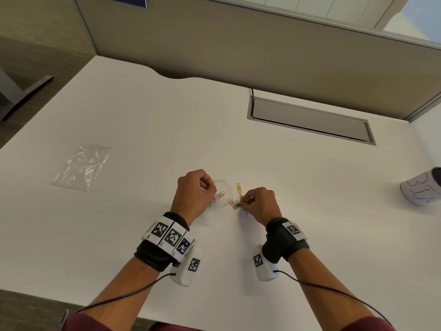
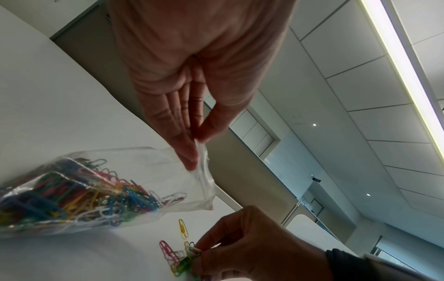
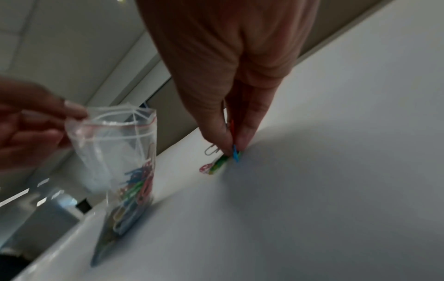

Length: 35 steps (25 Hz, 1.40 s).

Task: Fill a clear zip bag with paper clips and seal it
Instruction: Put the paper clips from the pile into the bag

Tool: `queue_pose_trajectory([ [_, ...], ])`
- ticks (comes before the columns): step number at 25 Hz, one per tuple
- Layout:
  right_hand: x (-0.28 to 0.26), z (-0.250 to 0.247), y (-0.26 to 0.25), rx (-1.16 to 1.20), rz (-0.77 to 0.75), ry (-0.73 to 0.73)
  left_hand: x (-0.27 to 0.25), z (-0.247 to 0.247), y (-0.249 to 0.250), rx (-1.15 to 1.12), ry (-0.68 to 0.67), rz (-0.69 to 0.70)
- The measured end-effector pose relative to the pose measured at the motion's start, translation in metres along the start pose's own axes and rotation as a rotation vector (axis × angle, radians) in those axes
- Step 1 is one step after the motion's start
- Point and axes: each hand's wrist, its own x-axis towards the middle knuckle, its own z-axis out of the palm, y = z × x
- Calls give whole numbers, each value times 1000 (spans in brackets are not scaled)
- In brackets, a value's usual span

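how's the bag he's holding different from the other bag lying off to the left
The held zip bag is bulging with coloured paper clips; the spare bag shows none. The held one is pinched at its open mouth by the left hand; the spare lies flat and untouched on the table. Both are clear with a red strip.

2 hands: left hand (image 1: 193, 194), right hand (image 1: 261, 204). 2 clear zip bags: 1 held bag (image 2: 168, 171) with too many clips to count, 1 spare bag (image 1: 82, 166) flat on table. About 6 loose paper clips (image 1: 237, 203). 1 paper cup (image 1: 421, 187).
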Motion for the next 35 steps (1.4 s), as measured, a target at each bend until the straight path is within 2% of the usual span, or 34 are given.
queue_pose_trajectory([
  [5,-11,-24,-16,370,78,49,-2,-2,1,-14,0,4],
  [8,-13,-42,-44,523,-2,-68,-1,-1,1,-23,6,4],
  [11,-9,-43,-70,310,-60,-224,-1,-1,1,-15,8,3],
  [14,-2,-31,-82,149,-66,-209,-2,-2,0,-5,5,11],
  [19,-2,-18,-79,298,-55,-208,-2,-6,1,1,10,7],
  [20,-4,-19,-78,326,-74,-176,-3,-6,2,3,10,2],
  [22,-9,-27,-71,303,-148,0,-2,-8,4,8,10,-9],
  [24,-11,-34,-57,148,-197,172,-2,-9,4,15,16,-8],
  [25,-10,-35,-47,65,-193,186,-2,-9,3,15,18,-3],
  [29,-1,-15,-10,-152,-123,-105,0,-8,-1,-1,24,13],
  [30,1,-8,-7,-182,-113,-141,0,-8,-1,1,24,12],
  [35,-6,17,-12,-302,-184,-65,1,-8,-1,-3,24,15],
])
